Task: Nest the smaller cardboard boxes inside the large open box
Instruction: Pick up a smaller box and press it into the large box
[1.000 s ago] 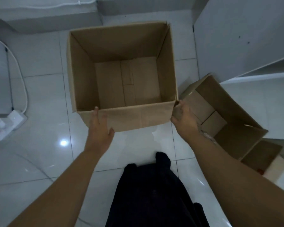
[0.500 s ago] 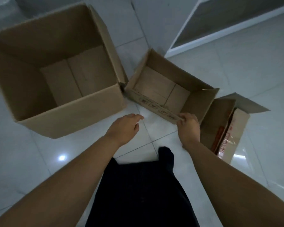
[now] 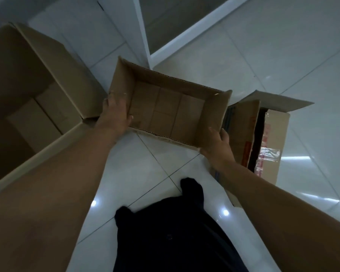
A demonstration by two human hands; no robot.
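The large open box (image 3: 53,61) stands on the floor at the left, empty, with only its right part in view. Beside it, a medium open cardboard box (image 3: 171,107) is held between both hands. My left hand (image 3: 115,114) grips its left wall, thumb inside. My right hand (image 3: 217,143) grips its near right corner. A smaller box (image 3: 271,138) with red print and clear tape lies on its side at the right, its opening facing the medium box.
White glossy floor tiles (image 3: 283,46) surround the boxes. A white-framed panel or door (image 3: 177,26) rises behind the medium box. My dark trousers (image 3: 171,232) fill the lower middle.
The view has swung right. My left hand crossed from the open floor to the medium box's left wall and gripped it. My right hand shifted to the near right corner.
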